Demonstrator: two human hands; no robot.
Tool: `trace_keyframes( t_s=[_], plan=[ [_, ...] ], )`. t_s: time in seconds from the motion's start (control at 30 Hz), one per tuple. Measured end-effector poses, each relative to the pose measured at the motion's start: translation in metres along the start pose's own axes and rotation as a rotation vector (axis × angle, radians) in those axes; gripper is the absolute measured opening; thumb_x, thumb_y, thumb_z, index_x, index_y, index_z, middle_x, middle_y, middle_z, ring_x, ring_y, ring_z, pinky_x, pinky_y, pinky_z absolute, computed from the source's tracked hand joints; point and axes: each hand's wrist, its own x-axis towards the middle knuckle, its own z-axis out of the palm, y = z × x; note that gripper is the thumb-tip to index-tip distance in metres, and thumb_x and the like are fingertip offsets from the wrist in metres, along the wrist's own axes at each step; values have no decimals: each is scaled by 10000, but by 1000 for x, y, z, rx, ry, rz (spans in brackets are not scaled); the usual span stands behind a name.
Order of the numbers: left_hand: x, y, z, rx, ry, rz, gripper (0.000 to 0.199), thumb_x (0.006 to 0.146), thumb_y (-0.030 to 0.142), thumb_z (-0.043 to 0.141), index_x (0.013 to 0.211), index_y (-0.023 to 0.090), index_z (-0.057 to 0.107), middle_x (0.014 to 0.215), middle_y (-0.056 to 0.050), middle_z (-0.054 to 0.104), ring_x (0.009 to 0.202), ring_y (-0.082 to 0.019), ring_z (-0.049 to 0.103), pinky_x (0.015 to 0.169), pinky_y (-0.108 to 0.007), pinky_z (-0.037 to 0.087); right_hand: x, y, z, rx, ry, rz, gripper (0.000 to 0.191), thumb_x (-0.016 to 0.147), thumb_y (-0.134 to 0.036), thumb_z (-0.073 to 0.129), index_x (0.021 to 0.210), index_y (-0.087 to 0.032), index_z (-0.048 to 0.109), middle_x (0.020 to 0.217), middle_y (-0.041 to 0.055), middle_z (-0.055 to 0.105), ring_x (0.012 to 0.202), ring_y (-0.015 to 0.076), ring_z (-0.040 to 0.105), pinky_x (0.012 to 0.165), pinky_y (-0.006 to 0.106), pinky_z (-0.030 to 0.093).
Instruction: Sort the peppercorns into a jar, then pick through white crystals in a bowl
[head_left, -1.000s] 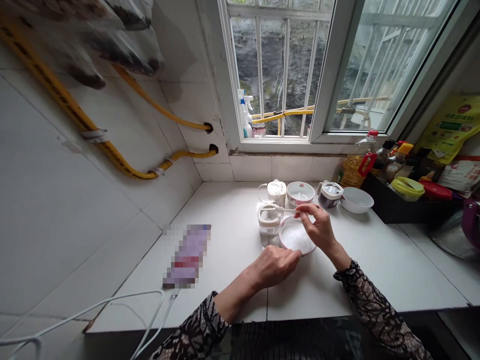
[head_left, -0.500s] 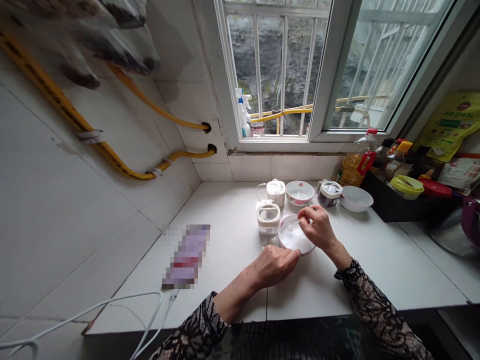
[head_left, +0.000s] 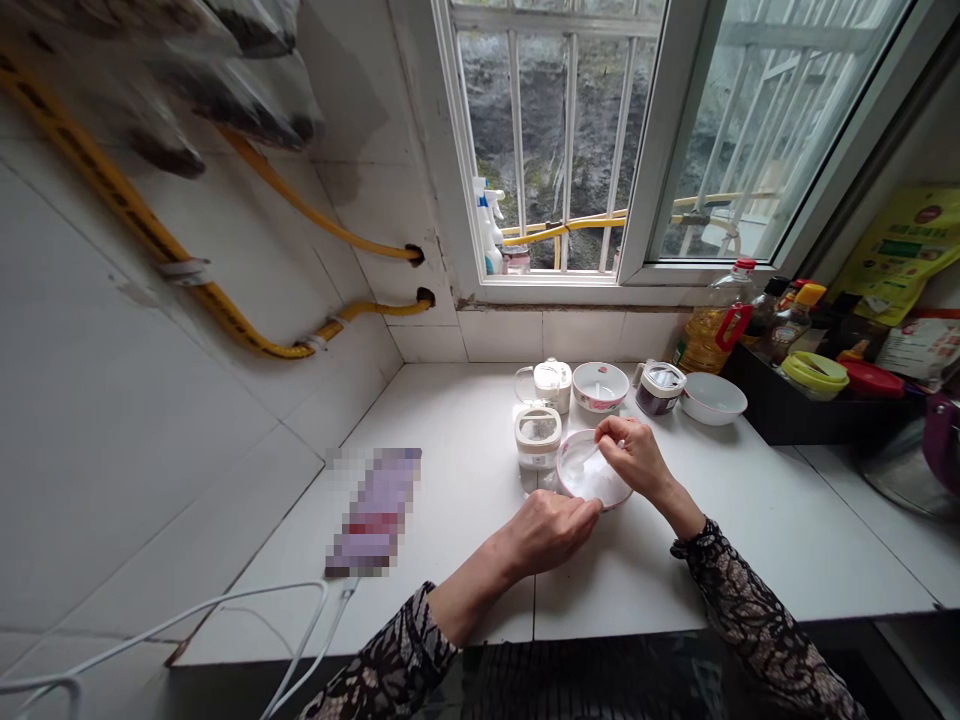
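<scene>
My left hand [head_left: 559, 528] is closed on the near rim of a bowl [head_left: 621, 500] that stands on the white tiled counter. White, powdery-looking contents fill the bottom of this bowl. Above its right side, my right hand [head_left: 634, 455] pinches the handle of a small white spoon [head_left: 589, 456], whose tip is down in the white contents. Close by on the left stands a clear lidded seasoning jar [head_left: 538, 440]. Behind the bowl is a second bowl [head_left: 600, 388] with a flower pattern and a spoon inside.
Another lidded jar [head_left: 553, 385], a jar with dark contents [head_left: 660, 388] and a white bowl [head_left: 713, 400] stand at the back. An oil bottle [head_left: 712, 325] and a black condiment box [head_left: 795, 405] are at right. A blurred purple object [head_left: 379, 515] with a white cable lies left.
My right hand has shifted very slightly with the spoon, its tip moving a little in the white contents. My left hand keeps its hold on the bowl's rim.
</scene>
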Motion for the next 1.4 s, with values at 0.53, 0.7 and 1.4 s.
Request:
trace_keyframes(
  t_s=[0.53, 0.7, 1.4],
  plan=[
    [1, 0, -1, 3, 5, 2, 230, 988, 130, 323, 864, 162, 514, 594, 31, 550, 470, -98, 526, 422, -222, 348, 3, 0, -4, 373, -20, 274, 150, 642, -269, 482, 610, -191, 605, 455, -39, 520, 452, 114, 460, 496, 245, 357],
    [-1, 0, 0, 17, -31, -2, 241, 985, 131, 309, 868, 163, 518, 594, 32, 551, 463, -102, 520, 417, -222, 346, 5, 4, -5, 500, 6, 349, 127, 610, -275, 509, 596, -191, 603, 443, -41, 516, 444, 111, 448, 485, 247, 352],
    [1, 1, -1, 35, -7, 3, 247, 991, 128, 306, 856, 167, 510, 580, 41, 559, 454, -93, 523, 411, -246, 304, 9, 7, -6, 716, 69, 445, 105, 635, -266, 579, 637, -179, 638, 469, -35, 559, 490, 116, 485, 573, 269, 408]
  ],
)
